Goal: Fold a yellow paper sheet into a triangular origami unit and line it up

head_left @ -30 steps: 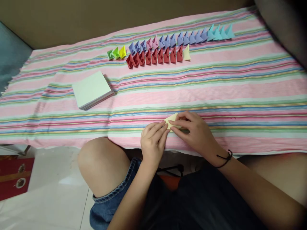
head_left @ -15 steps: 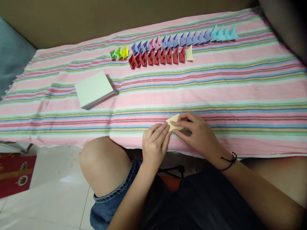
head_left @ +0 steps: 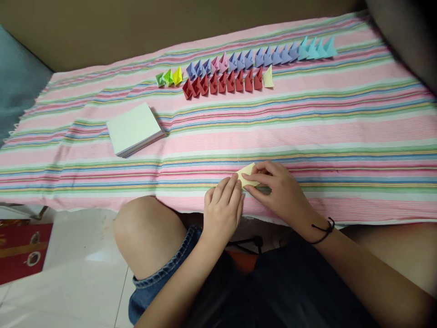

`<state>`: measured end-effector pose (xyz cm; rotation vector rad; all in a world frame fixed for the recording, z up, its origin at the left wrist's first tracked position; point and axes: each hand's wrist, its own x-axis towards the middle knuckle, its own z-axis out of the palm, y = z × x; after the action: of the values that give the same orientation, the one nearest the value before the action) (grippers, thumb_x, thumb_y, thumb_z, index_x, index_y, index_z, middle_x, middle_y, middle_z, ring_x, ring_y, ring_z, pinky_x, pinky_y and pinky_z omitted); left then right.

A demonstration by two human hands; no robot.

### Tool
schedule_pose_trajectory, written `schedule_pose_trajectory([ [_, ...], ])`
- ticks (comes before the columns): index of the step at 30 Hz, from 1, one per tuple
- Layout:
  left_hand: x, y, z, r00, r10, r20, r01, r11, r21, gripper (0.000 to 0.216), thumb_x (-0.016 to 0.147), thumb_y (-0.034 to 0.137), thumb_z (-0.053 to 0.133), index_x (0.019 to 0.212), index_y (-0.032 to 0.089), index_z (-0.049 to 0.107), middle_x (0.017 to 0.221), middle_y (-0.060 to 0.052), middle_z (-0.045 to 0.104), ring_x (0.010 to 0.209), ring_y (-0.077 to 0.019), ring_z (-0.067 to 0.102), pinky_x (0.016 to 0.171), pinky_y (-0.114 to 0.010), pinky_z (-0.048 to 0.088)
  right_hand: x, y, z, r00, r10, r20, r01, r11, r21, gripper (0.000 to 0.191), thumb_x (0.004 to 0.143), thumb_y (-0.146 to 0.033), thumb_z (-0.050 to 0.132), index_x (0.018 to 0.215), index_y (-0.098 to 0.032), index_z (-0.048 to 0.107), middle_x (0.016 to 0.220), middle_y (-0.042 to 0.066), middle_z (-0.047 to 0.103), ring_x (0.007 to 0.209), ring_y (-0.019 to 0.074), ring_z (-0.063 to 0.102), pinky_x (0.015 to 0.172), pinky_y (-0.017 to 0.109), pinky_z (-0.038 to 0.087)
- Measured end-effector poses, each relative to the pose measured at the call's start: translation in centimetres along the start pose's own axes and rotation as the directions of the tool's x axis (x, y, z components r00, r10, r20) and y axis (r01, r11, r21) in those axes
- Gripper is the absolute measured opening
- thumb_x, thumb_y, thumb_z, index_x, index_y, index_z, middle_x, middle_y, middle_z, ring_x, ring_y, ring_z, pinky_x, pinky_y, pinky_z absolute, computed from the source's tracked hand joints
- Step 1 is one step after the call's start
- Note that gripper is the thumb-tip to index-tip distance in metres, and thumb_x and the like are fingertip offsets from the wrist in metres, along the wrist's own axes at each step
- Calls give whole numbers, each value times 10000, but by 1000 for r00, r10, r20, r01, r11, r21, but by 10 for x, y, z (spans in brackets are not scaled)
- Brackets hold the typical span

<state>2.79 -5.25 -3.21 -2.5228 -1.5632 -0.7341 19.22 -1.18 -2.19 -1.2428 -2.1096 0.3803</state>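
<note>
A small piece of pale yellow folded paper (head_left: 247, 169) lies on the striped cloth near its front edge, partly covered by my fingers. My left hand (head_left: 222, 207) has its fingers close together, their tips pressing on the paper's left side. From the right, my right hand (head_left: 285, 189) grips the same paper, with thumb and forefinger at its lower part and the other fingers curled at its right edge. A black cord bracelet (head_left: 322, 232) is on the right wrist.
The striped cloth (head_left: 341, 136) covers the surface. Folded red paper pieces (head_left: 231, 83) stand in a row at the back, with a pale yellow one (head_left: 268, 77) at its end. Behind are purple, pink and blue pieces (head_left: 268, 57). A paper stack (head_left: 134, 127) lies left.
My left hand has turned and flattened slightly; its thumb has shifted from the paper's lower edge. The right hand stays almost in place on the paper.
</note>
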Motion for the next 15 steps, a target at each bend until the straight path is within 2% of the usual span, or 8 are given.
schedule_pose_trajectory([
  [3,3,-2,-5,998,-51,43,54,995,-79,252,919,208,502,1160,155,557,1303,-103,588,1160,-259,533,889,-394,386,0,0,1,1000,3,-4,-3,1000,3,161,821,-205,628,957,-198,714,931,70,608,830,213,555,783,399,465],
  [6,9,-10,-13,984,-145,107,171,939,-298,236,946,194,442,1159,180,542,1264,-90,604,1148,-219,523,927,-384,420,0,0,1,1000,6,-9,-6,1000,16,161,829,-216,620,963,-219,710,933,67,605,852,219,561,783,405,468],
  [8,12,-17,-17,983,-165,83,185,901,-393,253,955,179,417,1170,187,550,1207,-89,623,1118,-199,529,943,-375,437,0,0,1,1000,3,-9,-2,1000,20,168,833,-218,614,972,-218,708,935,69,605,867,224,565,788,409,469],
  [12,16,-27,-16,994,-104,-19,91,934,-346,183,920,205,511,1035,175,650,1104,-104,633,1002,-208,555,881,-380,473,0,0,1,1000,-2,-9,2,1000,15,174,836,-220,611,978,-203,710,927,76,606,855,226,565,775,410,473],
  [15,18,-28,-13,996,-74,-40,61,959,-277,168,904,223,541,994,173,674,1013,-100,635,909,-203,562,792,-355,495,0,1,2,1000,-5,-9,5,1000,16,170,837,-229,611,974,-220,711,930,70,605,836,220,560,765,406,473],
])
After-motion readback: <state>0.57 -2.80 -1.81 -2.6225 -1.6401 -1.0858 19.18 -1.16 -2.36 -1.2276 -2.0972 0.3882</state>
